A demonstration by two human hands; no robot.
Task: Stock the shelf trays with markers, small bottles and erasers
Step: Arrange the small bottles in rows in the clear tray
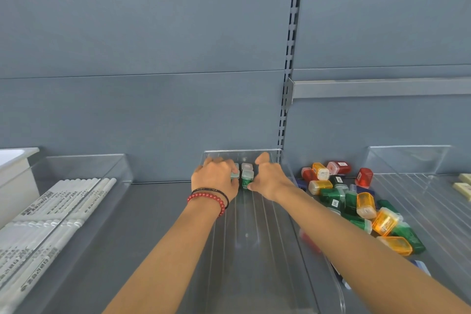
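Note:
A clear ribbed tray [254, 250] stands in the middle of the shelf. At its far end sit small green bottles with pale caps [246, 176]. My left hand [216, 177] curls its fingers round the leftmost bottle [235, 173]. My right hand [270, 178] touches the nearest green bottle with thumb and fingertip. A loose heap of green, orange and red bottles [356, 201] lies on the shelf to the right. White markers [51, 214] fill the clear tray on the left. Pale erasers [462, 185] lie in the tray at the far right.
The grey shelf deck [142, 224] shows between the marker tray and the middle tray. A clear ribbed tray [420, 199] stands at the right. A white box [15, 176] sits at the far left. The grey back panel rises behind the trays.

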